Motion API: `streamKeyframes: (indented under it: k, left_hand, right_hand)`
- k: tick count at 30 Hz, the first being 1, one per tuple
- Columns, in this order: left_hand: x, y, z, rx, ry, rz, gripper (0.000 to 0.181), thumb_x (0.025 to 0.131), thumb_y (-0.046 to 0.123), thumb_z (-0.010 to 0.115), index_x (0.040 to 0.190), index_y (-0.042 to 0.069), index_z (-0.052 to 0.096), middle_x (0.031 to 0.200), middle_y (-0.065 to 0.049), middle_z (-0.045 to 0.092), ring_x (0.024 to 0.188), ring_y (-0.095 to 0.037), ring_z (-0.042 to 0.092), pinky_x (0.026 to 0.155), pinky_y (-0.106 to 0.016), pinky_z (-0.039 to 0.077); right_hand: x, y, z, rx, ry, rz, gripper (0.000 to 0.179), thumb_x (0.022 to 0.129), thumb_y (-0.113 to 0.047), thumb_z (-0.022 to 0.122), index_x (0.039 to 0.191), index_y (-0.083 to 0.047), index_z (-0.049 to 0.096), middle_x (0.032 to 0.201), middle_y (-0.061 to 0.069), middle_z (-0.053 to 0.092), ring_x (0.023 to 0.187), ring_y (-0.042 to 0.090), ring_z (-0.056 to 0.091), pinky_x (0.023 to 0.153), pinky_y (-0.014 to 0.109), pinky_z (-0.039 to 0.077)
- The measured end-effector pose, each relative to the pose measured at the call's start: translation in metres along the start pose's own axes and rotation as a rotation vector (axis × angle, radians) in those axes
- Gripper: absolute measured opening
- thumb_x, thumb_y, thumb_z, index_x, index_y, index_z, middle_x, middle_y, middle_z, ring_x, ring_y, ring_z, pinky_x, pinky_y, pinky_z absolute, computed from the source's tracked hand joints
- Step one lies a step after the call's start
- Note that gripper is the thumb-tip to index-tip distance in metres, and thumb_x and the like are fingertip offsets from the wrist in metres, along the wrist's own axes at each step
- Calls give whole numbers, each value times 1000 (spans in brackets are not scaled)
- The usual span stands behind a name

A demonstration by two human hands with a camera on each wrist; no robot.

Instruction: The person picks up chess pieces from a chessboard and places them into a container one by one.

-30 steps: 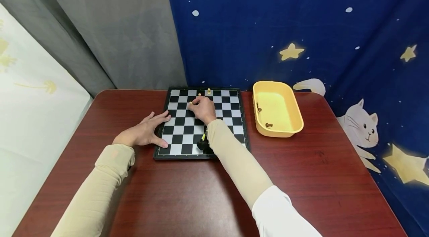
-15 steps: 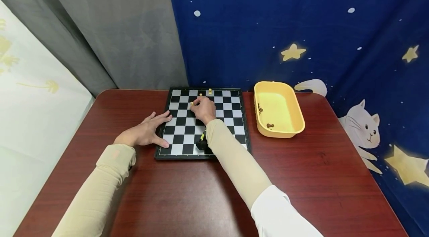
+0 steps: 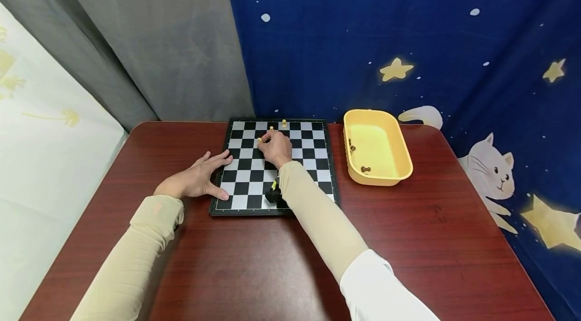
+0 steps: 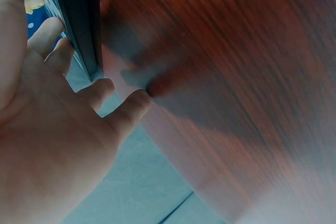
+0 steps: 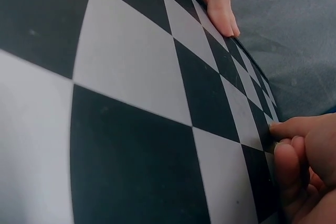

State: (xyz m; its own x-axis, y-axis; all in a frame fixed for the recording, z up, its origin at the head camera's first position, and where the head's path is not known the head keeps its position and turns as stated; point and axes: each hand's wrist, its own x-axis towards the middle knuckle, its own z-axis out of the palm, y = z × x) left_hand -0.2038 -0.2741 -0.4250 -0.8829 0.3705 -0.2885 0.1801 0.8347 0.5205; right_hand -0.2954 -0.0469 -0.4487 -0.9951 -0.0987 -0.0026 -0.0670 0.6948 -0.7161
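Observation:
A black-and-white chessboard [image 3: 247, 174] lies on the table, toward its far side. My right hand [image 3: 276, 148] is over the far half of the board and pinches a small cream chess piece [image 3: 259, 140] between thumb and fingertips; most of the piece is hidden. Beyond this hand, a cream chess piece [image 3: 284, 123] stands near the far edge, and another cream chess piece [image 3: 271, 128] shows just above the knuckles. My left hand [image 3: 199, 177] rests at the board's left edge with its fingers spread. In the left wrist view, the fingers [image 4: 134, 111] extend past the board's dark side.
To the right of the board, a yellow tub [image 3: 376, 152] holds several small brown pieces [image 3: 365, 169]. The reddish-brown table [image 3: 254, 270] runs toward me. A grey curtain [image 3: 181, 48] and a blue starry curtain [image 3: 317, 48] hang behind it.
Both hands stay in nearly the same places, the right still pinching the cream chess piece. The whole head view shifts very slightly.

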Motion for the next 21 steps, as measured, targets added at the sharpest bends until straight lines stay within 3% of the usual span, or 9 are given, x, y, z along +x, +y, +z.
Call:
streamKeyframes:
  k: [6, 12, 15, 19, 21]
  left_hand:
    - [0, -2, 1, -1, -8, -25, 114, 72, 50, 89, 162, 12, 31, 174, -10, 12, 156, -54, -5, 123, -71, 8]
    - [-2, 1, 0, -7, -13, -9, 112, 73, 47, 89, 161, 9, 30, 173, -13, 12, 154, -57, -5, 122, -72, 8]
    - [-3, 2, -1, -5, -9, -8, 112, 73, 46, 89, 161, 9, 31, 173, -13, 12, 154, -57, -5, 122, -73, 8]
    - [-2, 3, -1, -3, -12, -13, 112, 73, 47, 88, 161, 10, 31, 173, -12, 12, 155, -56, -5, 122, -73, 8]
    - [-2, 3, -1, -3, -16, -20, 112, 73, 48, 88, 161, 11, 30, 174, -11, 11, 155, -55, -5, 122, -73, 9]
  right_hand:
    - [-1, 0, 1, 8, 16, 0, 15, 93, -27, 74, 101, -16, 78, 106, 0, 80, 84, 19, 71, 77, 30, 54]
    - [-4, -1, 0, 40, 19, -5, 17, 93, -26, 73, 105, -15, 78, 109, 0, 80, 89, 17, 74, 82, 29, 57]
    - [-3, 0, 0, 75, 8, 2, 19, 94, -26, 73, 107, -14, 78, 119, 1, 77, 93, 19, 74, 85, 32, 59]
    - [-4, 0, -2, 93, -8, 5, 18, 94, -26, 74, 106, -13, 78, 131, 0, 73, 89, 17, 75, 82, 29, 60]
    - [-4, 0, -4, 114, -22, 4, 17, 94, -25, 74, 106, -12, 78, 126, 2, 75, 79, 16, 75, 75, 26, 59]
